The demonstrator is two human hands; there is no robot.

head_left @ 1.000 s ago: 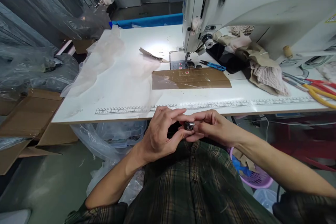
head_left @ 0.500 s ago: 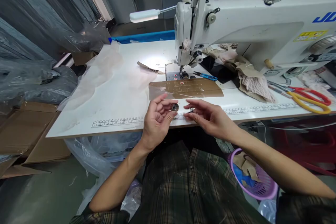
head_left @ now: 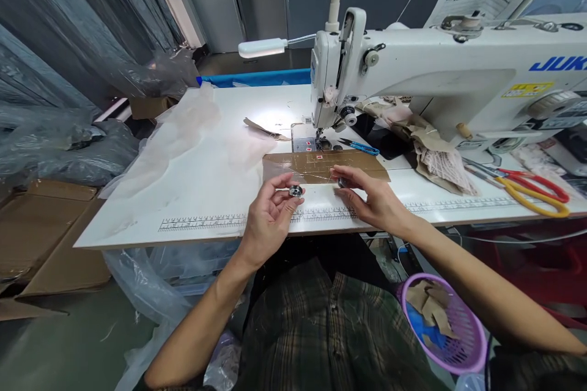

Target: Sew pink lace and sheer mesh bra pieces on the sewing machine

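Observation:
My left hand point(head_left: 268, 211) is raised over the front edge of the white sewing table point(head_left: 192, 195) and pinches a small round metal bobbin point(head_left: 295, 190) between thumb and fingers. A little to its right, my right hand point(head_left: 369, 198) grips another small metal part, a bobbin case point(head_left: 342, 182), at its fingertips. The two hands are apart. Both hover just in front of a brown taped patch point(head_left: 321, 165) that lies below the needle of the white sewing machine point(head_left: 440, 79).
Blue thread snips point(head_left: 360, 146) lie by the needle plate. Yellow- and red-handled scissors point(head_left: 532, 192) rest at the right, beside crumpled beige cloth point(head_left: 435, 153). Thin translucent fabric point(head_left: 192, 134) covers the table's left. A purple basket point(head_left: 447, 324) stands below, cardboard point(head_left: 41, 232) at left.
My hands were joined below the table edge around one metal piece. They have risen over the table and separated, each now with one part. The view has tilted upward.

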